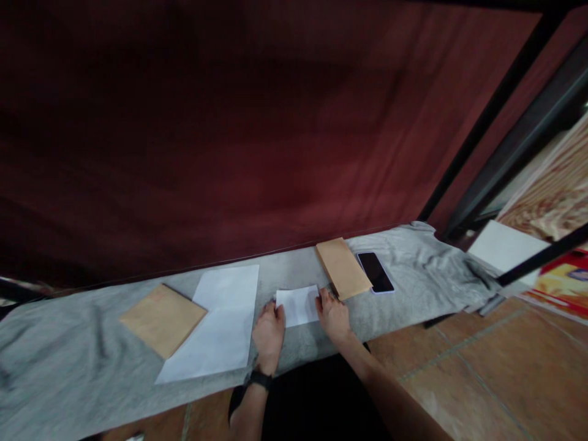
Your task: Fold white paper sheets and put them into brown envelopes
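Note:
A small folded white paper (297,304) lies on the grey cloth (68,349) in front of me. My left hand (269,334) rests at its left edge, fingers pressed down on the paper's edge. My right hand (333,315) presses its right edge with curled fingers. Just right of that hand lies a brown envelope (343,267), and beside it a dark phone (375,272). A stack of white sheets (215,324) lies to the left of my left hand, with another brown envelope (162,318) overlapping its left side.
A dark red curtain (229,122) hangs behind the cloth-covered surface. Orange floor tiles (482,380) spread to the right and below. Black metal bars (505,92) and a white board (505,248) stand at the far right.

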Action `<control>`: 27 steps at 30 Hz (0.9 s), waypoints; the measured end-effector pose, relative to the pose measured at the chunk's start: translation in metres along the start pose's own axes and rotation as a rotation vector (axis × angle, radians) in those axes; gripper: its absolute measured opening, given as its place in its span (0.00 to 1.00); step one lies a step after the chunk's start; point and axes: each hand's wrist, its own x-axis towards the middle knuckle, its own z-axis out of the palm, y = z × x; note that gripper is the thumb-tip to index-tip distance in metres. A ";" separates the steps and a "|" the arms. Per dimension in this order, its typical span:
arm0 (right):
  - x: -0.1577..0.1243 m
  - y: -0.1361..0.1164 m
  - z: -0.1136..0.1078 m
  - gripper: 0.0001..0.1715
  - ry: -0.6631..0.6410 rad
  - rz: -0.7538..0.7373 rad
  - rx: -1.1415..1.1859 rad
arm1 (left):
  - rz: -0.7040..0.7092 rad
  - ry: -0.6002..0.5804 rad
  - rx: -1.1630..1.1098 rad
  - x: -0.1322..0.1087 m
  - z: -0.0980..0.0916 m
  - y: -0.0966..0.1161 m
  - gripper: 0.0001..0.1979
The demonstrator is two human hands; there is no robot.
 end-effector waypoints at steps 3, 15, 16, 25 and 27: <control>-0.005 0.002 0.000 0.17 0.073 -0.081 0.015 | 0.001 -0.012 0.024 0.001 0.001 0.000 0.15; -0.039 -0.006 0.019 0.28 0.053 -0.386 0.091 | 0.038 0.035 0.066 -0.003 -0.004 0.003 0.16; -0.040 -0.006 0.019 0.28 0.051 -0.380 0.087 | 0.089 0.093 0.060 -0.006 -0.002 0.003 0.17; -0.039 -0.004 0.016 0.29 -0.009 -0.399 0.049 | 0.602 0.067 0.143 -0.047 0.038 -0.002 0.27; -0.039 -0.001 0.017 0.28 0.006 -0.390 0.045 | 0.614 0.041 0.181 -0.050 0.039 -0.005 0.29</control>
